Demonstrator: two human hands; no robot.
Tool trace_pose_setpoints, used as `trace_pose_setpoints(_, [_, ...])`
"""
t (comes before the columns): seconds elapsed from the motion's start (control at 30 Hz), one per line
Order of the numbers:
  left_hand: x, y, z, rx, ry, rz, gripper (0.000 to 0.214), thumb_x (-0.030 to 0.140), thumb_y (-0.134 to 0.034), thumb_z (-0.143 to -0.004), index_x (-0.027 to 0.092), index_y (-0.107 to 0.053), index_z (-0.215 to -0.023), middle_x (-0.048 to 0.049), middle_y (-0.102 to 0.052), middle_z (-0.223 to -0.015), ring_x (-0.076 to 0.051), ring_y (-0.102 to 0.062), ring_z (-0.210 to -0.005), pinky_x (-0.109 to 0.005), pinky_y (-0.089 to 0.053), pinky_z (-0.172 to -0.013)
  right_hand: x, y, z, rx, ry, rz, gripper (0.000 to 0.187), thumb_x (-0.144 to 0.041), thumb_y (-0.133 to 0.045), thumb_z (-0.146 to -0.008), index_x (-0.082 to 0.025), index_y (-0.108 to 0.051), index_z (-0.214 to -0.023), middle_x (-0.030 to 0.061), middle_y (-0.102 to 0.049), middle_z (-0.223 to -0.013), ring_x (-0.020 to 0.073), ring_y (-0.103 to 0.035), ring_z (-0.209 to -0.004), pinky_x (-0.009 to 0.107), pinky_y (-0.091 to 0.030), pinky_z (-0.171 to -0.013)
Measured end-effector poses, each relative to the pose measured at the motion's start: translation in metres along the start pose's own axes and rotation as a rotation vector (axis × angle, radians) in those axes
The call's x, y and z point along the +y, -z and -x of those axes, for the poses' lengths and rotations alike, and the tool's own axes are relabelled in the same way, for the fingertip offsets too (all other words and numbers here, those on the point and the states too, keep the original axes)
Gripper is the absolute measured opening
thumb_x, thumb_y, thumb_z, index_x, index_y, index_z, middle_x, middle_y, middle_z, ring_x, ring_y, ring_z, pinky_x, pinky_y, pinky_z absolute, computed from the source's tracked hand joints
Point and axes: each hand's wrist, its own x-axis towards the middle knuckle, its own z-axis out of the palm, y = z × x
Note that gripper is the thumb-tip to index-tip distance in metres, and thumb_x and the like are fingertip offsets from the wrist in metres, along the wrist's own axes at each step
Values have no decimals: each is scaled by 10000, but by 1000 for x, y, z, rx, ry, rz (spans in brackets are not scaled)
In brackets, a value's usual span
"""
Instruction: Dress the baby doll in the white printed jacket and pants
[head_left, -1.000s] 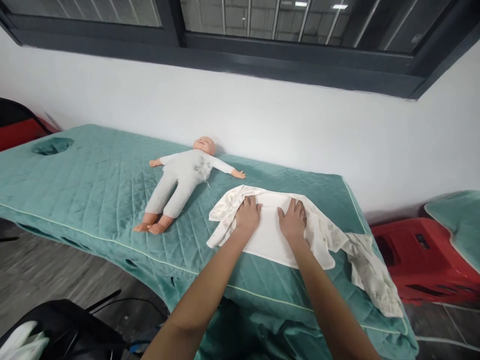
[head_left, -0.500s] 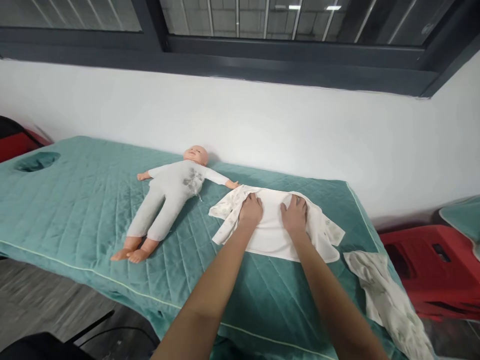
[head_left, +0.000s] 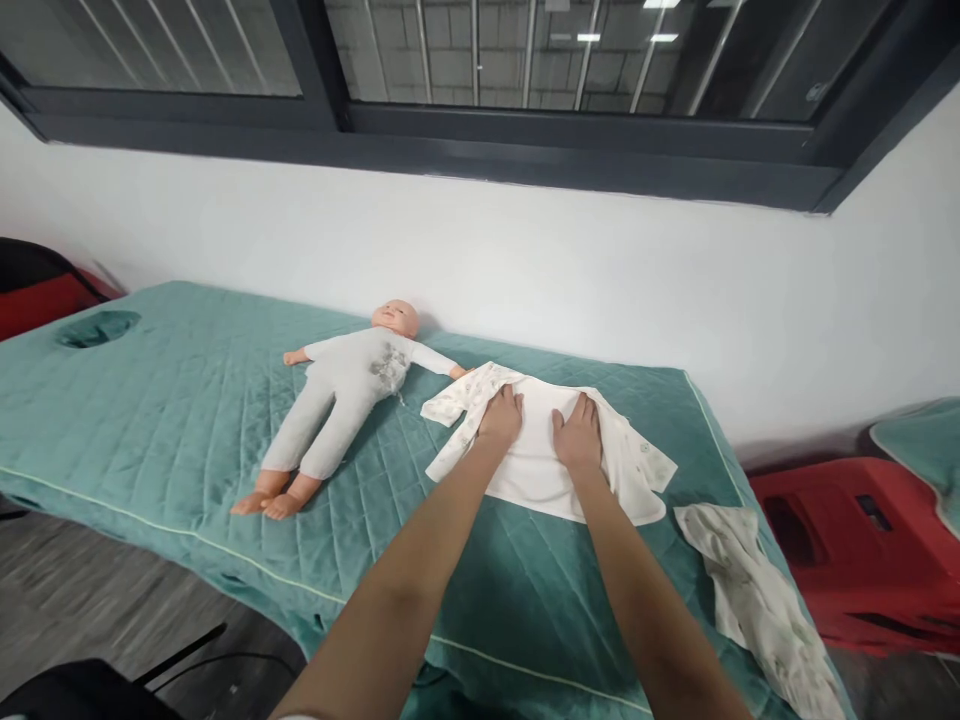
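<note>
Wall: white, plain, running behind the whole scene.
Window: dark-framed, along the top edge above the wall.
Bed: long padded table under a teal quilted cover, set against the wall, with pale piping along its near edge.
Red stool: plastic, on the floor to the right of the bed.
Doll: baby doll in a pale one-piece suit with a dark smudge on the chest, lying on its back at the far side of the bed, head to the wall, arms spread, bare feet toward the near edge.
Garment: small white printed baby top, spread flat on the cover just right of the doll, one sleeve close to the doll's outstretched hand.
Crumpled cloth: pale printed piece, right of the garment and apart from it, trailing over the bed's right near corner.
Left hand: palm down on the garment's left part, fingers straight and close together, gripping nothing.
Right hand: palm down on the garment's middle, just beside the left hand, fingers flat and slightly parted, gripping nothing.
Face hole: oval opening at the bed's far left end.
</note>
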Motion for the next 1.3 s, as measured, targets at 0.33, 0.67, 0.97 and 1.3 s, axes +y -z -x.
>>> trace_pose_setpoints(0.33, [0,0,-9,-103,66,55,487,394,-331,-1008,83,-503,-1341,-266,-552,-1375,-355,-464,-1373,-502,-319,-1153,-1,2,-9,-97,-38,17,727,-439,-291,-972,21,-217,-1531,253,-273,-1587,354,-284,-1464,430,-212,-1200])
trace_pose_setpoints(0.67, [0,-21,-21,-111,118,94,516,380,-288,-1023,41,-519,-1336,-285,-604,-1303,-337,-513,-1338,-483,-367,-1123,2,-13,-24,-129,-35,23,715,-453,-252,-986,15,-254,-1527,266,-320,-1559,365,-302,-1456,434,-202,-1199])
trace_pose_setpoints(0.97, [7,-18,-4,-51,66,36,512,324,-361,-1001,-5,-524,-1358,-316,-566,-1343,-356,-479,-1367,-544,-332,-1160,-4,-5,-14,-167,-19,71,709,-446,-232,-998,8,-229,-1542,266,-322,-1562,344,-295,-1468,416,-215,-1192])
trace_pose_setpoints(1.3, [0,-2,48,-143,-43,12,628,353,-318,-991,-15,-353,-1499,-243,-377,-1542,-324,-338,-1465,-465,-276,-1217,-2,7,31,-262,70,187,702,-509,-171,-1001,-115,-208,-1581,127,-84,-1667,259,-56,-1544,478,-217,-1191])
